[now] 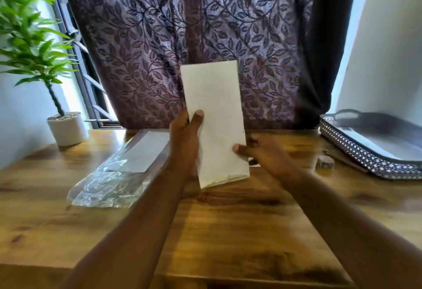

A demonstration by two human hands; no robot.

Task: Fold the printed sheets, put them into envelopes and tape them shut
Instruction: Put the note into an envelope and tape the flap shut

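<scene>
plant [34,37] left, tray [374,151] right (table [228,231])

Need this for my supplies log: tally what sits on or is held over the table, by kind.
White paper piece, held up: 1
Clear plastic packet: 1
Potted plant: 1
Patterned tray: 1
Small roll, blurred, likely tape: 1
Total: 5

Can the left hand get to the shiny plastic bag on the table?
Probably yes: the plastic bag lies right beside the left hand with nothing between, though that hand grips the white paper now.
</scene>
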